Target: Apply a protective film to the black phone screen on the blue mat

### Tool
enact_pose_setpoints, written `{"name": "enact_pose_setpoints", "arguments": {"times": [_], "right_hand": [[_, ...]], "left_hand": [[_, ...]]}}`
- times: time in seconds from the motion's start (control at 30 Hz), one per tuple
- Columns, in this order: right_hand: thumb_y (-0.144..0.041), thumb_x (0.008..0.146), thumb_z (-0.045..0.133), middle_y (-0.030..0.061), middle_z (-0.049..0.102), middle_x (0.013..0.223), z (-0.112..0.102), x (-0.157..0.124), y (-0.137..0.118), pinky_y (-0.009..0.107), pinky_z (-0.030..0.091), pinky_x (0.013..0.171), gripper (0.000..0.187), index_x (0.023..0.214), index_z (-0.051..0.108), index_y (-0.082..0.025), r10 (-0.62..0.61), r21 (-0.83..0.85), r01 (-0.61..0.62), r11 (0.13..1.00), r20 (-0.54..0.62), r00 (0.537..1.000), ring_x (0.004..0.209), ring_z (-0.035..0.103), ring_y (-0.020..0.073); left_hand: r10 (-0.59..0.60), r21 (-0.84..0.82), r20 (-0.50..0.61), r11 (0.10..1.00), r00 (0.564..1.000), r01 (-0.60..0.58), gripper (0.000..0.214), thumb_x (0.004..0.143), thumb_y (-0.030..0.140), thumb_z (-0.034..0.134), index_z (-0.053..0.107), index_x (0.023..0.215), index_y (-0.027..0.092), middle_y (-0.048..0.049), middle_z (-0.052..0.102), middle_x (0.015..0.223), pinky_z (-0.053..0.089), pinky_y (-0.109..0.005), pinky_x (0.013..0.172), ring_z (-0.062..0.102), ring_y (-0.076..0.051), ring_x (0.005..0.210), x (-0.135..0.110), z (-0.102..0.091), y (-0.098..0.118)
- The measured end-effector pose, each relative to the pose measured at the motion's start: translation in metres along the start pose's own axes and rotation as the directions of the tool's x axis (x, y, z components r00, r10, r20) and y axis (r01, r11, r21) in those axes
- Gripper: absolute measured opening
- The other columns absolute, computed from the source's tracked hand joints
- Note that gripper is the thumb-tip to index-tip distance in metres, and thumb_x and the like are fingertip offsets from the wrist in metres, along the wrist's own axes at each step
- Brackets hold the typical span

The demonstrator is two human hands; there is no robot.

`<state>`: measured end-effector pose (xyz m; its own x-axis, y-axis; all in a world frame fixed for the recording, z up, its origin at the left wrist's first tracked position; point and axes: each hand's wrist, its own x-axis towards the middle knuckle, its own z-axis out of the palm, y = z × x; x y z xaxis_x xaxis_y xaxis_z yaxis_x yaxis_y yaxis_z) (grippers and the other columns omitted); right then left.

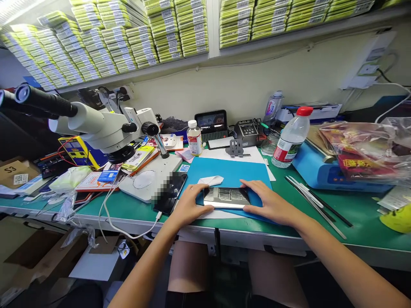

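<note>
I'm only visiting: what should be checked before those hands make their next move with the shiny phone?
1. Left hand at left end of shiny phone: ok.
2. Right hand at its right end: ok.
3. Blue mat under phone: ok.
4. White tissue well clear of phone: not ok, it lies close by the far edge.
5. Red-capped bottle closed: ok.
6. Phone unmarked: cannot tell, reflections hide its surface.

- Device (226, 196) on the mat (234, 168), near the front edge of the workbench (353, 203)
- Microscope (99, 128) left of the mat
- Tools (306, 192) right of it, bottle (290, 139) behind
</note>
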<state>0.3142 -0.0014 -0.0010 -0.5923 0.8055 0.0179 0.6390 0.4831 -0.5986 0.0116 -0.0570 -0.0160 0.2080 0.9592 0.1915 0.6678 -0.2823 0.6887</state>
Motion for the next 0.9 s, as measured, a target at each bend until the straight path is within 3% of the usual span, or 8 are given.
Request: {"name": "enact_pose_setpoints", "arguments": {"times": [0.27, 0.43, 0.6, 0.9], "right_hand": [[-0.065, 0.085, 0.061, 0.0127, 0.046, 0.150, -0.0010, -0.0009, 0.0050, 0.052, 0.039, 0.114, 0.082, 0.152, 0.036, -0.025, -0.022, 0.009, 0.022, 1.000, 0.000, 1.000, 0.138, 0.043, 0.0354], [-0.064, 0.086, 0.060, 0.0124, 0.047, 0.150, -0.0007, -0.0018, 0.0076, 0.052, 0.040, 0.113, 0.079, 0.152, 0.037, -0.026, -0.036, 0.017, 0.037, 0.999, -0.011, 0.999, 0.138, 0.045, 0.0354], [-0.066, 0.085, 0.062, 0.0111, 0.050, 0.148, 0.0004, 0.0000, 0.0098, 0.052, 0.044, 0.110, 0.079, 0.151, 0.038, -0.030, -0.045, 0.005, 0.045, 0.999, -0.026, 0.999, 0.135, 0.048, 0.0358], [-0.067, 0.085, 0.060, 0.0121, 0.053, 0.147, 0.0022, 0.0039, 0.0046, 0.054, 0.044, 0.110, 0.076, 0.148, 0.045, -0.027, -0.064, -0.023, 0.063, 0.998, -0.036, 0.997, 0.135, 0.049, 0.0368]], "left_hand": [[0.008, -0.012, -0.009, 1.000, 1.000, -0.008, 0.063, 0.080, 0.032, 0.076, 0.053, 0.139, 0.024, -0.0085, 0.058, 0.140, 0.039, -0.045, 0.112, 0.049, -0.030, 0.132, -0.0045, -0.0006, 0.0004], [-0.057, -0.076, -0.028, 0.996, 0.998, 0.055, 0.069, 0.078, 0.031, 0.078, 0.052, 0.141, 0.021, -0.0125, 0.056, 0.141, 0.038, -0.045, 0.114, 0.050, -0.031, 0.134, -0.0082, -0.0028, -0.0020], [-0.069, -0.152, -0.038, 0.986, 0.997, 0.063, 0.068, 0.077, 0.028, 0.079, 0.054, 0.139, 0.021, -0.0116, 0.058, 0.140, 0.038, -0.044, 0.115, 0.052, -0.030, 0.133, -0.0089, -0.0059, -0.0033], [-0.055, -0.131, -0.039, 0.990, 0.998, 0.049, 0.062, 0.079, 0.027, 0.076, 0.056, 0.137, 0.022, -0.0093, 0.060, 0.139, 0.039, -0.043, 0.114, 0.052, -0.029, 0.132, -0.0096, -0.0072, -0.0009]]}}
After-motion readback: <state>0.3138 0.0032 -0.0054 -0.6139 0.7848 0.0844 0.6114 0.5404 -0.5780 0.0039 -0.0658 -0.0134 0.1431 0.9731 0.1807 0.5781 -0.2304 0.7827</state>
